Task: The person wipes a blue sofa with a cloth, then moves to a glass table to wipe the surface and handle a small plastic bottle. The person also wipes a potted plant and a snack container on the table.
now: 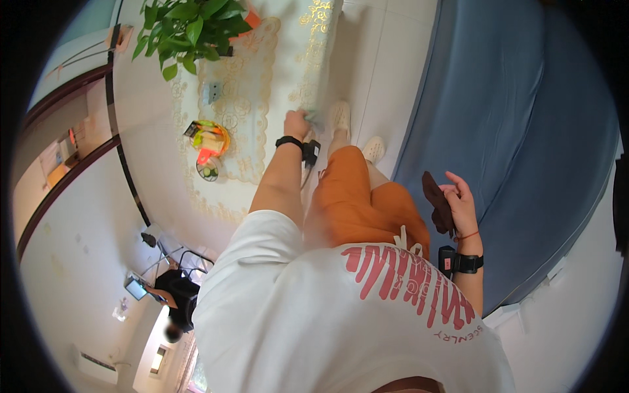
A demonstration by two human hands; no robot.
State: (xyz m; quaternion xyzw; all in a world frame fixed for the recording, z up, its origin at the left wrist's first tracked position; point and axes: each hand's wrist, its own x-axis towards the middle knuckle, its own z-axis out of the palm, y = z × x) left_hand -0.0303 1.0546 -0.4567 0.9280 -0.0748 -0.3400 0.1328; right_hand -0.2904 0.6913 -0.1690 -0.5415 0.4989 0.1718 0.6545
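Observation:
My left hand (297, 125) is at the edge of the table, whose pale tablecloth (236, 105) bears a gold flower pattern. Its fingers are closed on a small greenish item (311, 117), blurred and partly hidden by the hand. Over the blue-covered sofa, my right hand (460, 209) pinches a dark brown piece of cloth (439, 202) between thumb and fingers, with the other fingers lifted. The cloth hangs on the side of the hand towards my orange shorts. Each wrist wears a black strap with a small black box.
A leafy green plant (191, 29) stands on the far part of the table. Nearer are a small light-blue item (212, 92), an orange basket of packets (210, 137) and a small round dish (208, 171). The sofa (491, 108) flanks my right. A person (178, 294) is at the left, by a screen.

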